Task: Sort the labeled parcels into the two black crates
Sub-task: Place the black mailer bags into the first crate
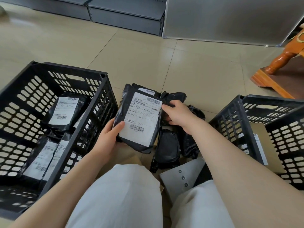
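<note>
A black parcel with a white label (141, 119) is held up between the two crates. My left hand (110, 137) grips its lower left corner, thumb on the label. My right hand (176, 114) holds its upper right edge. The left black crate (92, 112) contains several labeled black parcels (63, 111). In the right black crate (243, 116) lies a brown parcel with a label (259, 145). More black parcels (166, 147) lie in a pile on the floor under and behind the held one.
A grey box (182, 175) lies on the floor by my right knee. Grey metal shelving (125, 15) and a grey panel (230, 18) stand at the back. An orange wooden furniture leg and base (278, 69) are at the right.
</note>
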A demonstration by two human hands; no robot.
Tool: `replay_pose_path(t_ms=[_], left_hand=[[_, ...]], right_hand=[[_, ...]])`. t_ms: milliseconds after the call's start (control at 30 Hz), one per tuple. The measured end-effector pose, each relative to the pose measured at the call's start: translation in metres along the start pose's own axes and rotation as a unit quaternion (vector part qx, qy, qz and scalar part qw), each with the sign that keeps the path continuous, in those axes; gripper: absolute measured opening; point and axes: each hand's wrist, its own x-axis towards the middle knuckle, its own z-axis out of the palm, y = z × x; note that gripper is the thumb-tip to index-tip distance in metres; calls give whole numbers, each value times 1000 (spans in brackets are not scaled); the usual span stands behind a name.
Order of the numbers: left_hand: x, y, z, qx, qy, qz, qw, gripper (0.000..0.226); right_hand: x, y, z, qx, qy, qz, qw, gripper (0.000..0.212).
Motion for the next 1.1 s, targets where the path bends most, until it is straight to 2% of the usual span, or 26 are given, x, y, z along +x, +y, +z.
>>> replay_pose_path(t_ms=[67,300,467,633,733,867,967,1100], left_hand=[[-4,5,-10,1,20,12,1000,23],[-16,41,-59,5,112,61,992,20],[-21,60,-78,29,137,71,988,16],[-26,73,-106,19,199,99,975,16],[-28,73,-140,-26,252,84,964,13],[-31,65,-181,-47,311,49,948,9],[-33,55,-201,-19,333,42,942,11],[-27,40,-227,42,345,26,937,31]], right_hand=[[-1,-5,4,-26,0,-8,1000,72],[-16,-36,43,-151,-70,-107,980,67],[-27,-54,78,-203,-109,-146,962,66],[-41,-68,105,-246,-171,-168,939,67],[-52,-78,125,-276,-233,-212,908,60],[-59,-85,157,-301,-252,-283,875,52],[-55,-84,175,-391,-287,-303,820,58],[-48,-83,184,-501,-300,-296,756,65]])
